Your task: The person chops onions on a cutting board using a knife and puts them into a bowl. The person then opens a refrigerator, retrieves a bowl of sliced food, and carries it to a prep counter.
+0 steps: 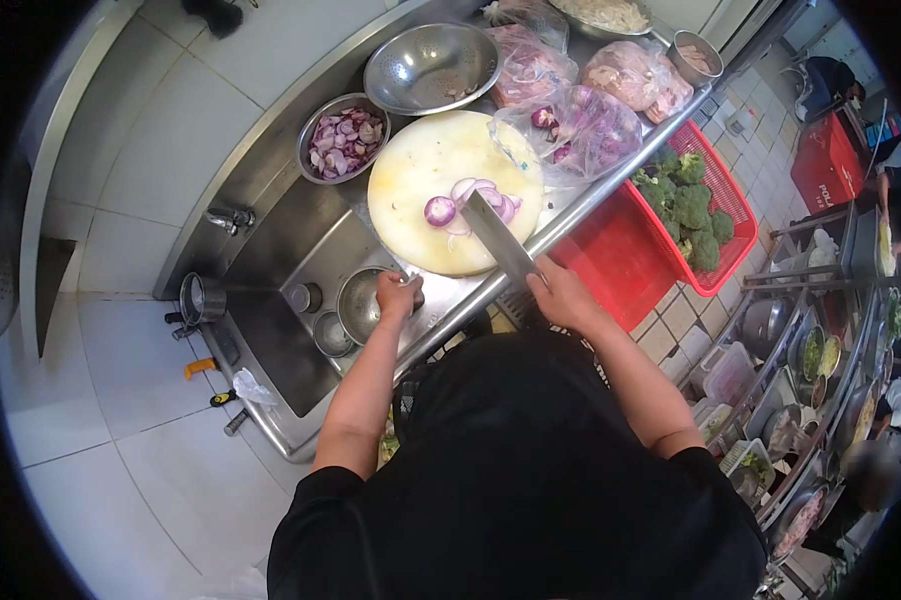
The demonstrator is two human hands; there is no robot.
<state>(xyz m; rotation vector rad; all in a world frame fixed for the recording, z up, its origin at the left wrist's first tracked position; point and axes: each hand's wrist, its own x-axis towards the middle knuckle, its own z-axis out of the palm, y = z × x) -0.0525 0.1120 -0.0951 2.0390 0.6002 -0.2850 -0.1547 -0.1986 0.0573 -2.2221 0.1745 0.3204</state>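
My right hand [565, 294] is closed round the handle of a cleaver [501, 238]. Its broad blade reaches over the front edge of the round cutting board [411, 170], with the tip end beside sliced red onion [483, 192]. A cut piece of red onion [440, 211] rests to the left of the slices. Over the sink's near side, my left hand [399, 297] is closed beside the rim of a metal bowl [359, 306]. Its fingers are curled, and what they hold, if anything, I cannot make out.
Behind the board stand a bowl of onion pieces [345, 143], a metal colander [431, 70] and a plastic bag of red onions [599, 132]. A red basket [733, 262] with broccoli [693, 205] is at the right. The sink [281, 300] lies left.
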